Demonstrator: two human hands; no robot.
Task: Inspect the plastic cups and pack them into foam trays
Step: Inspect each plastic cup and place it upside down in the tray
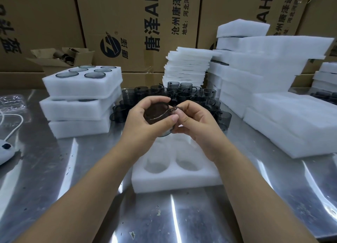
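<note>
Steel table (54, 169): filled trays (80, 104) stacked aside, front tray (175, 180) seemingly empty, loose cups (182, 95) waiting, left hand (144, 122) and right hand (197, 126) gripping one cup (155, 113).

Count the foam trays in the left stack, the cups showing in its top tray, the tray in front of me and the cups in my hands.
Foam trays in the left stack: 3
Cups in the top tray: 6
Tray in front: 1
Held cup, in left hand and right hand: 1
Total: 11
</note>
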